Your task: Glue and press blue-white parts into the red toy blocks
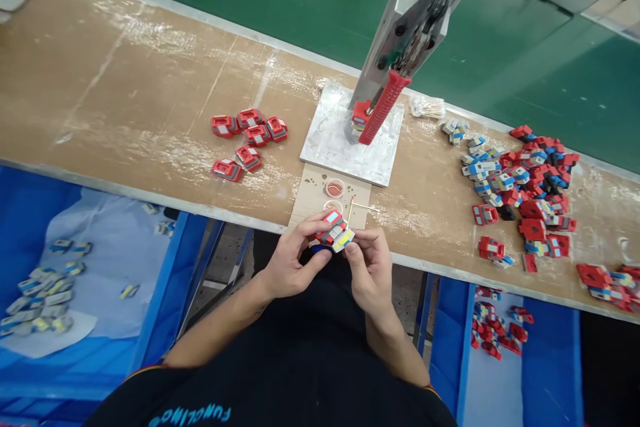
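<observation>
In front of my body, at the bench's near edge, my left hand (300,259) grips a red and grey toy part (330,227) between thumb and fingers. Against its right side my right hand (369,267) pinches a small white piece with yellow and blue (343,240). The two pieces touch. Just beyond them, a cardboard sheet (306,197) bears a small dish of red liquid (335,188), a second dish partly hidden by the fingers, and thin sticks (364,206).
A lever press with a red handle (385,110) stands on a metal plate (320,140). Red parts (256,135) lie left of it; a mixed pile (535,173) and cotton swabs (427,107) lie right. Blue bins (160,293) with parts sit below both sides.
</observation>
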{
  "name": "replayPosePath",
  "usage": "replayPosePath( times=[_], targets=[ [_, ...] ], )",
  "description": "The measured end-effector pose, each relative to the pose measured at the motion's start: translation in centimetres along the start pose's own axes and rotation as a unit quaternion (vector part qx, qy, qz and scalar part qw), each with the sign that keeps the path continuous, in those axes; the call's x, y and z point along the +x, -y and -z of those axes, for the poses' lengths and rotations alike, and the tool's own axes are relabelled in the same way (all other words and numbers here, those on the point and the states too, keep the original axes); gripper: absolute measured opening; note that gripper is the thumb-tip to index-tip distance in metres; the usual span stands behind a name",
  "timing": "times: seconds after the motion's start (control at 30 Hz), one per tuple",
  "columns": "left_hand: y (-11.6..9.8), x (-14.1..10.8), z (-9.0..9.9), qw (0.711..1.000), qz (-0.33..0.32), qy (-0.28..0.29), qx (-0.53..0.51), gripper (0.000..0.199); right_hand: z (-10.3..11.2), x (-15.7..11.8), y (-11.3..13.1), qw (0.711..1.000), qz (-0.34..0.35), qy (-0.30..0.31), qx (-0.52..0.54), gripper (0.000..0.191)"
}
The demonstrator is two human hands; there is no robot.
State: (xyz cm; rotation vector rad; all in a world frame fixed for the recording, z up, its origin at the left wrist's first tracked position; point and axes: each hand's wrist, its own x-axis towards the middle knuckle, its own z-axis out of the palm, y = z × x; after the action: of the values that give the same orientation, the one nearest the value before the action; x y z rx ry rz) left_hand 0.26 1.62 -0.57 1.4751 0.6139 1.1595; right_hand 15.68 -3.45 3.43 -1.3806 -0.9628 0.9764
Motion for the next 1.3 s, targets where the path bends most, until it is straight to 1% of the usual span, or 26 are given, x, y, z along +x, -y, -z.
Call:
replayPosePath(
  times=[0.1,0.13,0.2,0.23,0.27,0.33,0.37,0.4,0.47,0.57,0.67,0.73,0.8,0.83,0.9,0.97,1.07,1.1,1.17,1.2,1.23,1.3],
  targets=[
    [0.4,0.0,0.0,0.999,-0.037,-0.014,0.025,0.066,0.2,0.2,0.0,0.999,-0.015,0.029,-0.02,0.03],
    [0.4,0.0,0.0,0.998,-0.051,-0.023,0.034,0.068,0.3,0.3,-0.1,0.999,-0.018,0.04,-0.026,0.03],
    [0.3,0.3,0.2,0.995,-0.08,-0.027,0.047,0.065,0.6,0.8,-0.2,0.998,-0.011,0.055,-0.027,0.036],
    [0.1,0.5,0.3,0.994,-0.094,-0.015,0.049,0.062,0.7,1.0,-0.3,0.998,-0.003,0.067,-0.02,0.043],
    [-0.2,0.8,0.5,0.993,-0.107,0.004,0.047,0.06,0.9,1.3,-0.4,0.996,0.004,0.09,-0.005,0.055],
    [-1.1,1.2,1.0,0.989,-0.131,0.047,0.041,0.059,1.2,1.7,-0.8,0.988,0.017,0.153,0.036,0.076],
    [-1.6,1.4,1.2,0.988,-0.138,0.064,0.042,0.059,1.3,1.8,-0.9,0.982,0.024,0.178,0.057,0.079],
    [-2.1,1.6,1.4,0.986,-0.142,0.076,0.044,0.06,1.4,1.8,-1.0,0.978,0.033,0.193,0.073,0.078],
    [-3.1,2.0,1.7,0.984,-0.146,0.092,0.045,0.06,1.6,1.7,-0.9,0.977,0.061,0.188,0.085,0.073],
    [-4.2,2.5,1.5,0.982,-0.151,0.109,0.033,0.062,1.9,1.4,-0.2,0.976,0.109,0.177,0.065,0.072],
    [-4.3,2.8,1.0,0.98,-0.165,0.115,0.015,0.064,2.3,1.6,0.8,0.975,0.137,0.17,0.049,0.069],
    [-3.7,2.7,0.8,0.986,-0.14,0.093,-0.018,0.071,2.5,2.0,1.3,0.978,0.126,0.162,0.034,0.069],
    [-2.9,2.4,0.7,0.992,-0.088,0.057,-0.065,0.078,2.5,2.6,1.6,0.979,0.112,0.17,0.018,0.069],
    [-2.5,2.3,0.8,0.993,-0.064,0.042,-0.087,0.078,2.4,2.8,1.7,0.978,0.109,0.18,0.014,0.068],
    [-2.0,2.0,0.9,0.992,-0.037,0.027,-0.117,0.07,2.1,3.1,1.8,0.973,0.115,0.197,0.019,0.062],
    [-1.8,1.8,1.0,0.991,-0.028,0.021,-0.129,0.061,1.7,3.2,1.8,0.971,0.127,0.2,0.033,0.055],
    [-2.2,1.8,1.0,0.992,-0.034,0.024,-0.12,0.059,1.3,2.9,2.0,0.969,0.144,0.198,0.035,0.051],
    [-2.4,1.9,1.1,0.992,-0.041,0.027,-0.112,0.059,1.4,2.8,2.2,0.967,0.15,0.206,0.025,0.051],
    [-2.6,2.2,1.6,0.993,-0.045,0.021,-0.104,0.059,1.9,3.2,2.7,0.964,0.162,0.211,-0.001,0.056],
    [-2.6,2.5,2.0,0.993,-0.04,0.006,-0.106,0.059,2.4,3.7,3.0,0.965,0.177,0.193,-0.013,0.059],
    [-2.6,2.9,2.7,0.993,-0.032,-0.022,-0.115,0.057,3.0,4.5,3.2,0.967,0.2,0.155,-0.027,0.059],
    [-2.3,3.7,4.4,0.983,-0.012,-0.104,-0.149,0.054,4.2,6.9,3.5,0.963,0.254,0.053,-0.076,0.05]
  ],
)
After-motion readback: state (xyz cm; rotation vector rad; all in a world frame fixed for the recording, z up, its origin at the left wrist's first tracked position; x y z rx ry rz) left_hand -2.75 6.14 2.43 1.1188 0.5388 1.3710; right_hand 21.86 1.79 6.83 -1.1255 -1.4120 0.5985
